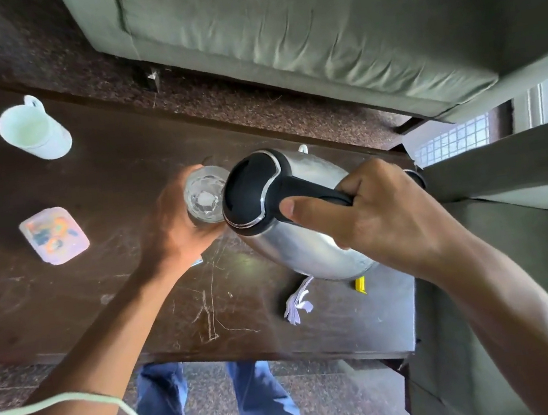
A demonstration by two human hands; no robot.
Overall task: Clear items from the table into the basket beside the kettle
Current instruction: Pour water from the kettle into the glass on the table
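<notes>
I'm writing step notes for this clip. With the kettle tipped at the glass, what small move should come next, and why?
Probably tilt the kettle upright and set it on the table: the right hand has its spout at the glass in the left hand, and no basket shows.

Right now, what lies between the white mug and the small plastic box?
Only bare tabletop separates the white mug from the plastic box, per the head view.

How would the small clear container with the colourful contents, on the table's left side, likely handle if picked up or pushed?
The lidded plastic container looks thin-walled and small, so probably light. It lies flat and low on the table, so a push should slide it rather than tip it. Its rounded, glossy sides may be somewhat slippery.
</notes>
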